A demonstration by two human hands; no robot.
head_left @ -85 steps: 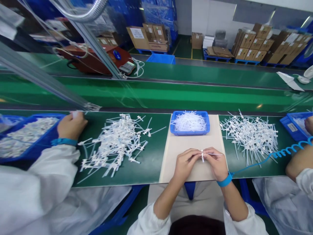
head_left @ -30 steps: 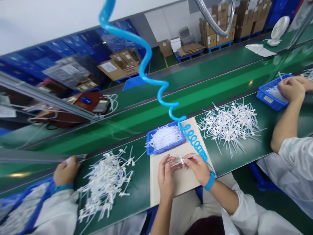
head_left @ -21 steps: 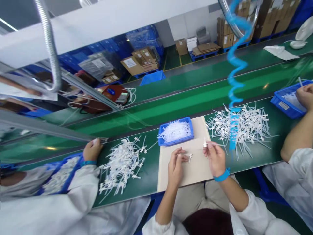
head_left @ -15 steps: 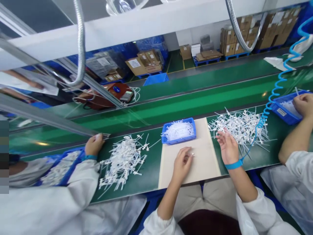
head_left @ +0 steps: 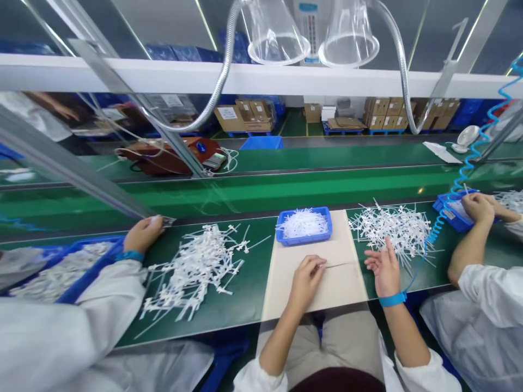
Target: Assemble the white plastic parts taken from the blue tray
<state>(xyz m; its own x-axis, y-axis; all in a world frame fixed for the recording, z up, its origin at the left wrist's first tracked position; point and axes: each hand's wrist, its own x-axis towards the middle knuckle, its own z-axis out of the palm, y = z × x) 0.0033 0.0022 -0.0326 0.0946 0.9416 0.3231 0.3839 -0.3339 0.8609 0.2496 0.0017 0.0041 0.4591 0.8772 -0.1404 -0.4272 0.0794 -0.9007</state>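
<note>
My left hand [head_left: 307, 279] is closed in a pinch over the beige board [head_left: 286, 294]. A thin stick-like piece [head_left: 338, 265] sticks out to the right from its fingertips; its exact kind is too small to make out. My right hand [head_left: 386, 275], wearing a blue wrist strap with a coiled cord, is held palm up with fingers apart and nothing in it. It is just in front of a pile of white plastic pieces with thin tubes [head_left: 394, 228]. Behind my left hand, a blue bin [head_left: 304, 239] full of thin white tubes stands on the board.
Another pile of white tubed pieces [head_left: 200, 267] lies to the left. A co-worker's hand [head_left: 143, 234] rests by a metal post at left, near a long blue bin [head_left: 77, 288]. At right, another co-worker's hand [head_left: 478, 208] is over a blue bin [head_left: 445, 204]. A coiled blue cord [head_left: 461, 171] hangs there.
The camera view has levelled and tilted upward. The thin piece in my left hand now shows stretching rightward, where only a small white bit showed before. My right hand stays open.
</note>
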